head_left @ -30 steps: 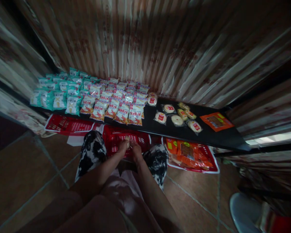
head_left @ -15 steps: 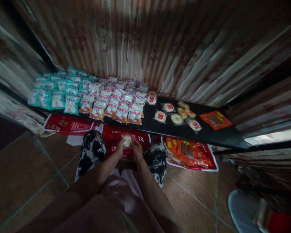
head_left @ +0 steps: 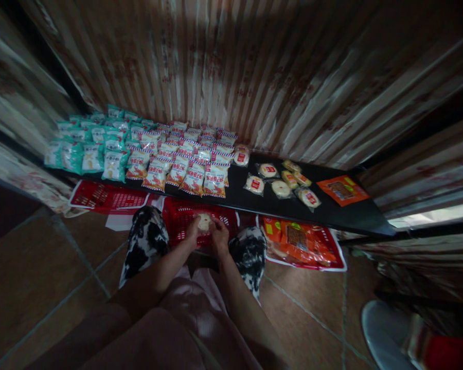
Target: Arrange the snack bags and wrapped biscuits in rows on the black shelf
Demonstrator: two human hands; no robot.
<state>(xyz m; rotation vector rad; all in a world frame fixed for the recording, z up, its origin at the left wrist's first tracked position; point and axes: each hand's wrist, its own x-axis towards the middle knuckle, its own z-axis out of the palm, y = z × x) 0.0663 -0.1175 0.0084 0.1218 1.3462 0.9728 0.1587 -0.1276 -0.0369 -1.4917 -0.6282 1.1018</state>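
Head view: the left hand (head_left: 192, 233) and right hand (head_left: 219, 236) grasp opposite sides of a round, cream-coloured wrapped cake (head_left: 204, 223) — a red basket (head_left: 176, 218) lies beneath the grip. The hands cover part of its edge; surface detail blurs. Its broad face apparently points upward — long axis unreadable.

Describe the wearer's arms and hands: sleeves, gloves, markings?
Left hand and right hand are ungloved; no watch or bracelet shows. Forearms are uncovered. A dull pink sleeve appears to end near the left elbow, though shadow blurs its edge. No cables or markings are visible.
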